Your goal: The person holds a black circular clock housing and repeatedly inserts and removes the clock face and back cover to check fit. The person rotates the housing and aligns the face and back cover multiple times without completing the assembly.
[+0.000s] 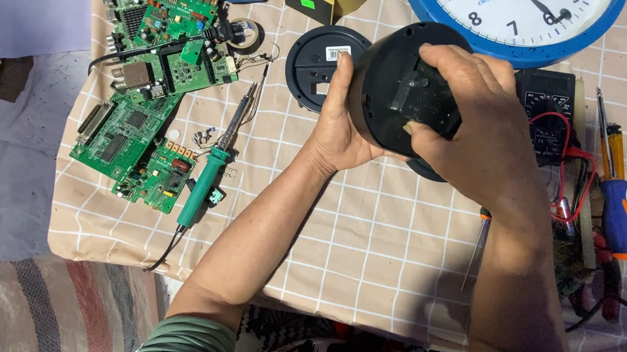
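Note:
A round black clock body is held back side up over a beige checked cloth. My left hand grips its left rim from below. Over the dark mechanism at the middle of the body my right hand is clamped, fingertips pressing on it. A separate round black cover lies flat just left of the body, touching nothing I can make out.
Several green circuit boards and a green-handled soldering iron lie at the left. A blue-rimmed wall clock sits at the top. At the right are a black multimeter, a blue-and-orange screwdriver and wires.

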